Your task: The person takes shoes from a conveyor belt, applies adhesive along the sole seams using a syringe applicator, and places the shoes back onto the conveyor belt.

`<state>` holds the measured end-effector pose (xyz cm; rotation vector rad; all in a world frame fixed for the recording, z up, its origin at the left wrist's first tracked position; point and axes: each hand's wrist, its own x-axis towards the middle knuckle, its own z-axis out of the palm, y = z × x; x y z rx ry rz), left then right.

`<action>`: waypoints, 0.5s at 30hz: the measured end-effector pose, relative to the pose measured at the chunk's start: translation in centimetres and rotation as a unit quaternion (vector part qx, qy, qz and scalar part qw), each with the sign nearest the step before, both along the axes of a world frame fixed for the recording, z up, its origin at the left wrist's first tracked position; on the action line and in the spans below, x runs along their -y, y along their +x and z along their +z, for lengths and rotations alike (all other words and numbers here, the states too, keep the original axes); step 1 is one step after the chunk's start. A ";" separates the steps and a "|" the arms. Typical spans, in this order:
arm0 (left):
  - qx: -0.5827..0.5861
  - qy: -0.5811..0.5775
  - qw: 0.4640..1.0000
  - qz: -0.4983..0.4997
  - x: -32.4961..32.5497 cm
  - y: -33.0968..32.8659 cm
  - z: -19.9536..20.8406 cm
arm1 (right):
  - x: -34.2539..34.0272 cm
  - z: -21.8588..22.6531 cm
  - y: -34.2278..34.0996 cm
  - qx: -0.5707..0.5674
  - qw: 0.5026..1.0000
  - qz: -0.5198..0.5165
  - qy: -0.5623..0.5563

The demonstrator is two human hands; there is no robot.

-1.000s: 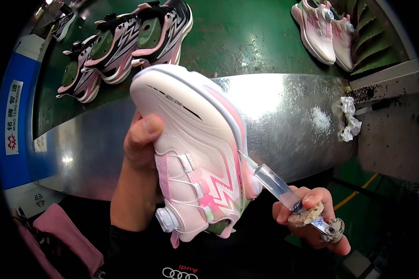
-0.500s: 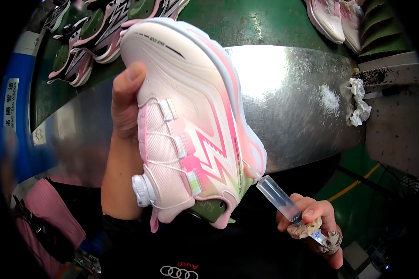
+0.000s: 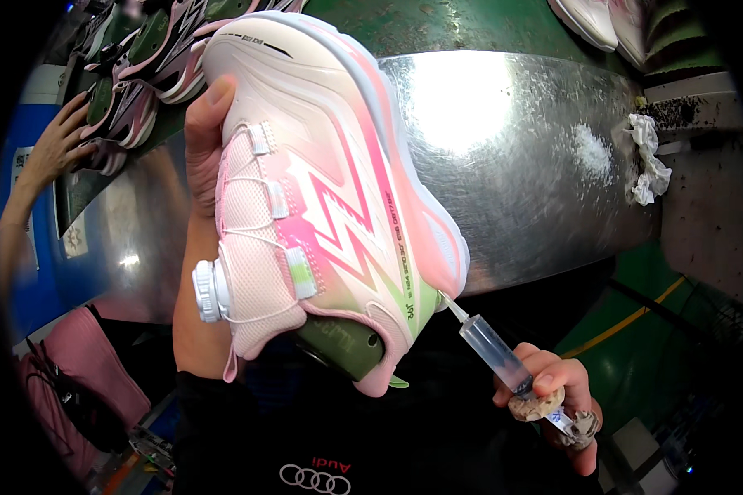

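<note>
While the left hand (image 3: 204,148) is gripping the pink-and-white shoe (image 3: 322,198) near its toe, the right hand (image 3: 561,392) is grasping a clear syringe (image 3: 494,351), whose nozzle (image 3: 454,308) is meeting the sole seam close to the heel. Compared with a second ago, the tip is sitting farther back along that seam, so work on this side is probably nearing its heel end. Another person's hand (image 3: 54,144) is newly reaching beside the black-and-pink shoes (image 3: 128,111). Held aloft, the shoe is overlapping the near edge of the bench (image 3: 537,223); its toe is crowding those shoes in view, so leftward room is seemingly tighter. Rightward, bare metal is stretching toward a white patch (image 3: 593,153) and crumpled paper (image 3: 648,161), while the syringe is hanging beyond the edge.
</note>
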<state>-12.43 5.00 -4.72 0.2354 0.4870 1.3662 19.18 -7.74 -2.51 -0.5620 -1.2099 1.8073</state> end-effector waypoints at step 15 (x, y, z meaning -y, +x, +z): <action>-0.373 -0.101 0.922 0.029 5.8 -2.0 2.4 | -1.1 -3.2 0.5 -0.087 0.996 0.010 -0.037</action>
